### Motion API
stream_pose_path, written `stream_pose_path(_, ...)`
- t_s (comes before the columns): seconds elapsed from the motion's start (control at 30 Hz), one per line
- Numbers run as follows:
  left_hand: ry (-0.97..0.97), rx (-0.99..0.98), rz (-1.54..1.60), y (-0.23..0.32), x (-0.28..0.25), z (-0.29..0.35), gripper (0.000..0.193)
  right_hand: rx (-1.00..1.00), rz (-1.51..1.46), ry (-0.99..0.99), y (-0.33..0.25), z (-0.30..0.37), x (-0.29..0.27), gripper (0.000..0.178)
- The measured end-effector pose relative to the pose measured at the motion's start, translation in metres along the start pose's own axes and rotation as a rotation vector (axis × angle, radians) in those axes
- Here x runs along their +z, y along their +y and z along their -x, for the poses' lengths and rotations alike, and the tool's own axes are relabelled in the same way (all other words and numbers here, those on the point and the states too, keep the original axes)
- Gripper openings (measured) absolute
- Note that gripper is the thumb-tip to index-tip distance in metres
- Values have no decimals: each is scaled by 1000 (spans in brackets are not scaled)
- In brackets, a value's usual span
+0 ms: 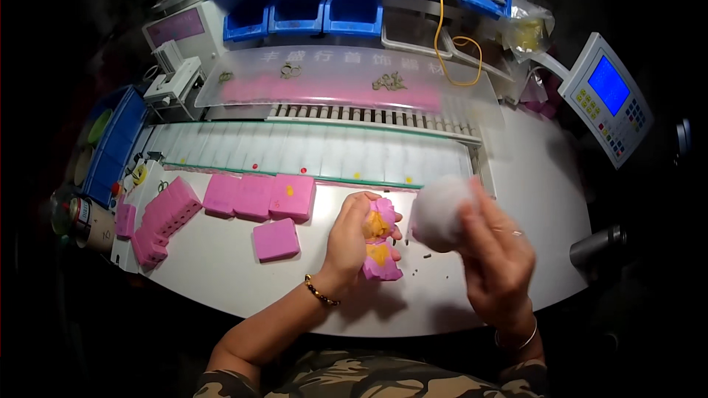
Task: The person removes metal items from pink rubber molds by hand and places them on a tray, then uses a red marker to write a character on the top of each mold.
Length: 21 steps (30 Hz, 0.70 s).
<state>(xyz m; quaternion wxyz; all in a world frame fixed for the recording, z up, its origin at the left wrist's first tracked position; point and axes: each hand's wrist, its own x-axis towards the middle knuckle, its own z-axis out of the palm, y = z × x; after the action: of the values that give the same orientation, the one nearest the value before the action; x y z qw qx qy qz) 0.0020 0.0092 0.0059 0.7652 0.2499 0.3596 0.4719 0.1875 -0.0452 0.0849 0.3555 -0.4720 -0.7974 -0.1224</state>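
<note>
In my left hand (pixel 345 239), closed round it, is a pink rubber mould (pixel 380 273) spread into two lobed pieces. Yellow-orange patches mark its inner faces. My right hand (pixel 501 258) grips a white rounded pouch (pixel 441 214), smeared by motion, just right of the mould and apart from it. What fills the pouch is hidden. Left of my left hand, a single pink block (pixel 276 240) lies on the white table (pixel 442 302). Behind it stands a row of pink blocks (pixel 251 196), one with a yellow patch on top.
More pink blocks (pixel 168 210) line the left side. A long glass-edged panel (pixel 310 151) crosses the table's back, with a clear plastic cover (pixel 332 77) beyond. Blue bins (pixel 354 11) are stacked at the rear. A control panel (pixel 608 92) stands at right; dark crumbs (pixel 428 256) lie below the pouch.
</note>
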Motion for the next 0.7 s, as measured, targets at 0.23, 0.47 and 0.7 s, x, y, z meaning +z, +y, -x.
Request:
stream_pose_path(0.23,-83,312,-251,-14,-8,-1,30,-155,52,-348,-21,16,13,50)
stream_pose_path(0.47,27,184,-27,7,-22,-7,49,244,211,-220,27,26,0,63)
stream_pose_path(0.7,-101,75,9,4,-9,7,47,652,502,-430,83,77,26,66)
